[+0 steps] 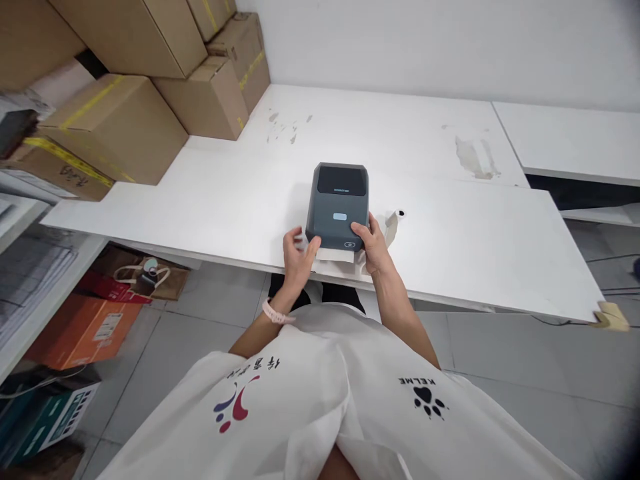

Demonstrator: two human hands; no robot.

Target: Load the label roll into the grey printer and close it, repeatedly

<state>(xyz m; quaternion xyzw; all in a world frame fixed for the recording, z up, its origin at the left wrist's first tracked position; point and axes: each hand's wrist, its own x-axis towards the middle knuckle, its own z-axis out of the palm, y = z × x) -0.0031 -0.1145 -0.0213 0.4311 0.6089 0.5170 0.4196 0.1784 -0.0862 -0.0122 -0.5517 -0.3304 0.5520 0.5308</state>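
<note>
A dark grey label printer (pixel 337 208) sits near the front edge of the white table, with a pale button on its lid. A strip of white paper (pixel 335 255) sticks out of its front. My right hand (pixel 374 245) grips the printer's right front corner, thumb on top and fingers along the side. By the left front corner is my left hand (pixel 299 259), its thumb touching the corner. The fingers of that hand are bent and spread, with a gap between them and the printer's side. A small white paper roll (pixel 395 217) lies just right of my right hand.
Cardboard boxes (pixel 120 127) are stacked at the table's back left. The white tabletop (pixel 450 240) has worn patches and a taped front right corner (pixel 611 316). Below on the left are an orange box (pixel 85 330) and a shelf (pixel 75 267) with papers.
</note>
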